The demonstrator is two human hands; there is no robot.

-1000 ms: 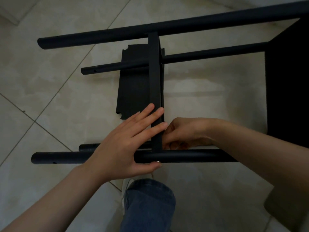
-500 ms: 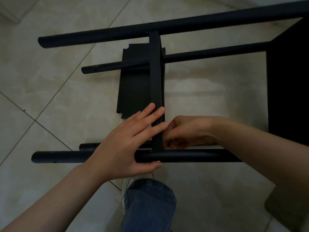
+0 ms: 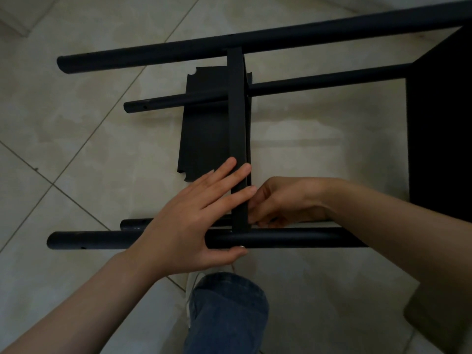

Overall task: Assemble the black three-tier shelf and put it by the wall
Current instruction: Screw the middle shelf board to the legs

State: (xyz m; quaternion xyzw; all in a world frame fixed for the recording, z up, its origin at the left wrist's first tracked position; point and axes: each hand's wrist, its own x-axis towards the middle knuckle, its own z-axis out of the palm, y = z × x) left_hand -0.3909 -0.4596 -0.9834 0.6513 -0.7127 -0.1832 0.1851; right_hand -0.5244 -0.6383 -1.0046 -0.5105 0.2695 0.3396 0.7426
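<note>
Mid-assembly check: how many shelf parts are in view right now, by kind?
Black poles: 4
Black shelf panels: 3 (one fitted at the right end, one on edge between the poles, one flat on the floor)
Total: 7

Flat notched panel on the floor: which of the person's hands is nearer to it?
Left. The left hand overlaps a corner of the panel; the right hand is past the upright shelf.

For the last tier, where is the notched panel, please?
The panel lies centre of head view, under the thin pole, left of the edge-on shelf.
</note>
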